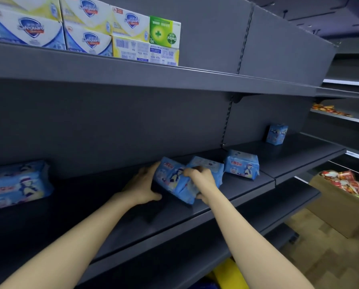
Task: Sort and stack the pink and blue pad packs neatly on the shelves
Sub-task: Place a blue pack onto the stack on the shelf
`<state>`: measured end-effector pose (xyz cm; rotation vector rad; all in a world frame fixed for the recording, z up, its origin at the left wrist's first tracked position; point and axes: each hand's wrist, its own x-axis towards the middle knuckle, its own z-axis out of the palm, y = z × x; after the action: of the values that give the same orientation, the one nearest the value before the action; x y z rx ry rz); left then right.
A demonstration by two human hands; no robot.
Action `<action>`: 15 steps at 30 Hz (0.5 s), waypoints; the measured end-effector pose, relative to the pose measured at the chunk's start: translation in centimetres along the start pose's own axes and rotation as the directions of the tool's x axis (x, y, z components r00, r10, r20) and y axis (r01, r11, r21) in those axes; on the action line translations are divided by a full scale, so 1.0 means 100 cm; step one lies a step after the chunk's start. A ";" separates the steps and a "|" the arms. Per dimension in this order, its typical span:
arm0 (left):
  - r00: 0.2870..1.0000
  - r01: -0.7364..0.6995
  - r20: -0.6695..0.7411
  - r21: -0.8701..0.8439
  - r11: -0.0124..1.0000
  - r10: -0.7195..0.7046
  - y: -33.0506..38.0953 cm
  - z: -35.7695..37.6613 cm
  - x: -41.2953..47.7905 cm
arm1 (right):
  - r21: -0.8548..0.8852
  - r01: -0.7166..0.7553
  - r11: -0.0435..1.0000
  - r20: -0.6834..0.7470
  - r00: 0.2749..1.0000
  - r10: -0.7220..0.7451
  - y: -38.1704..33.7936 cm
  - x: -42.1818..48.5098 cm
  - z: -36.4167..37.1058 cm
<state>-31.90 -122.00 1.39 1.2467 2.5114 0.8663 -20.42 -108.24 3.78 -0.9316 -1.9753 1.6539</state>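
A blue pad pack (170,180) stands tilted on the dark middle shelf (174,217). My left hand (142,186) cups its left end, thumb low at the front. My right hand (201,180) grips its right side from above. Just behind leans a second blue pack (207,165), and a third (242,164) sits to its right. A small blue pack (276,134) stands upright far back at the right. At the far left lies a larger stack of blue packs (16,184). No pink pack is in view.
Soap boxes (87,28) fill the left of the upper shelf (174,78). A cardboard box of snack bags (345,197) stands on the floor at the right. Something yellow (228,274) shows below the lower shelf.
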 end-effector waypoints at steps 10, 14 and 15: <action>0.996 0.083 0.015 -0.349 0.933 -0.083 -0.008 -0.018 -0.020 | 0.237 -0.350 0.906 0.213 0.929 0.303 0.008 0.015 0.008; 0.996 0.088 0.057 -0.449 0.889 -0.069 -0.007 -0.025 -0.027 | 0.220 -0.411 0.885 0.262 0.898 0.353 0.011 0.015 0.010; 0.996 0.086 0.061 -0.463 0.882 -0.065 -0.006 -0.026 -0.029 | 0.208 -0.426 0.881 0.271 0.890 0.366 0.010 0.014 0.011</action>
<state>-31.60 -125.62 2.92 0.9845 2.1153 1.3076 -21.91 -107.89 2.37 -1.1469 -1.7101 2.2787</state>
